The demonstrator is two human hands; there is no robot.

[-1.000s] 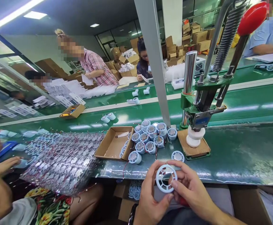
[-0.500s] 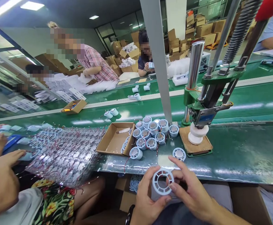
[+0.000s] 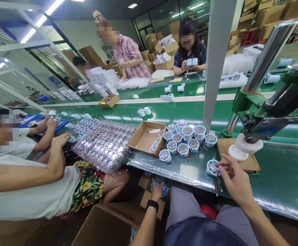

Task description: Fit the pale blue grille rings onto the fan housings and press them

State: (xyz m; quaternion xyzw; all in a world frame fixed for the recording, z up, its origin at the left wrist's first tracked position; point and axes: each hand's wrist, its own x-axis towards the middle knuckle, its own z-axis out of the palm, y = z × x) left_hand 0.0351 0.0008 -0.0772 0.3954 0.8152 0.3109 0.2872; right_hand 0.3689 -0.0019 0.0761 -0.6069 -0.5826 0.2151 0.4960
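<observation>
Right hand: the right hand (image 3: 234, 179) reaches onto the near edge of the green workbench (image 3: 279, 177); fingers curled, thumb and forefinger tips pinched on the rim of a small round white motor unit with a metal centre (image 3: 212, 167).
Motor unit in hand: lies flat on the bench just inside its near edge, beside the brown base board (image 3: 251, 164) of the press; thin red and black leads trail from it over the edge, their ends too fine to follow.
Left hand: the left hand (image 3: 157, 189), a black watch on the wrist, hangs below the bench edge in an open cardboard box on the floor (image 3: 149, 201), among pale ring-shaped parts; its fingers are buried in them, so whether it grips anything cannot be told.
Press: green hand press with a steel column (image 3: 264, 106), cut off at the top and right of the picture; its white round head rests on the board.
Cluster: about a dozen like white motor units (image 3: 187, 140) stand packed together mid-bench, left of the press.
Tray: shallow brown cardboard tray (image 3: 145, 138) just left of the cluster; its contents are partly hidden by its wall.
Heap: glittering pile of small silvery parts with red wires (image 3: 104, 143) toward the left end; single pieces cannot be made out.
Neighbour: another person's arm in a white sleeve (image 3: 31, 177) fills the lower left.
</observation>
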